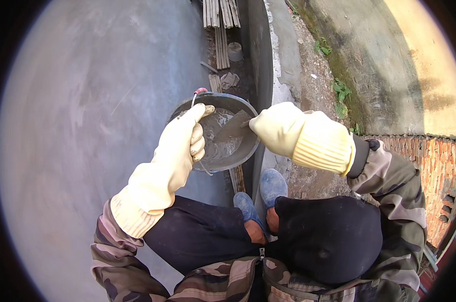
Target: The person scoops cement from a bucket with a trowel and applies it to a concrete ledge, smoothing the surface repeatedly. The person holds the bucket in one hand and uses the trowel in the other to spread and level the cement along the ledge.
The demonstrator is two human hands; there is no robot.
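A smooth gray cement face (87, 126) (wall or slab, I cannot tell) fills the left side, and the person's two arms reach forward from the near edge in camouflage sleeves (396, 201). The left arm slants far and to the right, bent toward the middle. The right arm comes in from the near right, its forearm bent across to the left, so that the two gloved hands face each other over the bucket (246, 144).

The left hand (180, 138), in a cream glove, is at the bucket's left rim, its fingers curled toward the palm; what they close on is hidden. The right hand (281, 128), gloved the same way, is at the right rim, back of the hand uppermost, its fingers pressed together around the hidden handle of a trowel.

The bucket sits in the middle of the scene, just beyond the blue shoes (273, 187); it is round, dark gray and smeared pale around the rim. Wet gray mortar (220, 149) lies inside, lumpy and shiny. The trowel (232, 127) has a flat gray blade, slanted down to the left into the bucket. Smallest is a red grip (202, 90) on the bucket's wire, just beyond the left hand.
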